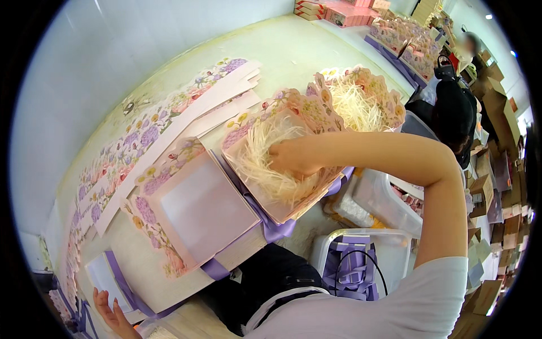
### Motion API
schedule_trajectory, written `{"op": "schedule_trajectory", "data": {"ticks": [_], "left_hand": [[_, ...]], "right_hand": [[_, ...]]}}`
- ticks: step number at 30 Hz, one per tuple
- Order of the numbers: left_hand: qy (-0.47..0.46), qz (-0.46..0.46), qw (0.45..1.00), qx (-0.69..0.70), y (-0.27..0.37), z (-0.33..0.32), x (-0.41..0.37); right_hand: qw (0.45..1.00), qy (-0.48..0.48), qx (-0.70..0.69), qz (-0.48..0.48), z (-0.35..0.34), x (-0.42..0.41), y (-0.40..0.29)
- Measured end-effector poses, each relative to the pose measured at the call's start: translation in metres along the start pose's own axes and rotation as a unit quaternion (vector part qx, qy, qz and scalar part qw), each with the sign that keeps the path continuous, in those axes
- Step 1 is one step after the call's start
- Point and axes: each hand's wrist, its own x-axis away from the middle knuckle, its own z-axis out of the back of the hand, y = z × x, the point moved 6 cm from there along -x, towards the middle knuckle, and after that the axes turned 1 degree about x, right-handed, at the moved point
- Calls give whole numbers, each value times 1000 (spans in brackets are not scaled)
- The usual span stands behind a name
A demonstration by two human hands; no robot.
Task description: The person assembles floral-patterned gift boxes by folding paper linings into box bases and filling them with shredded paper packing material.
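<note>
My right hand [294,159] reaches into a floral-edged gift box [254,199] and presses among cream shredded paper filler [264,146]; its fingertips are partly hidden in the strands. Beside it, nearer the left, lies another floral-edged box [228,212] with a smooth pale panel and a purple ribbon [216,269] at its lower edge. At the lower left, my left hand [111,311] is raised with fingers apart, next to a small pale box [106,275] with purple ribbon. Behind the box under my right hand stands a floral box [391,106] filled with shredded paper.
Floral-printed card strips [148,140] lie stacked along the wall side of the table. Below the table edge, a clear plastic bin [402,254] holds purple ribboned pieces. Pink boxes [347,17] stand at the far end. A person in black [453,110] is at the right, near cardboard boxes.
</note>
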Motion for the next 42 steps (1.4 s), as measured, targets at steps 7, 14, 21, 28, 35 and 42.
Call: {"op": "schedule_trajectory", "data": {"ticks": [7, 14, 21, 28, 35, 42], "left_hand": [[-35, -55, 996, -55, -71, 24, -6], [3, 1, 1000, -12, -52, 19, 17], [112, 41, 991, -64, -114, 74, 56], [64, 306, 912, -266, -292, 126, 188], [-251, 353, 863, -259, -362, -12, 295], [-394, 318, 839, -199, -405, -22, 332]], "right_hand": [[997, 70, -12, -23, 53, 7, -1], [987, -134, -73, 42, -3, -3, -12], [998, -16, -56, -1, 13, 24, 6], [981, -178, -71, 25, 39, 11, 17], [966, -179, -159, 92, -18, 10, -29], [975, -151, -155, 48, 40, 6, 8]]}}
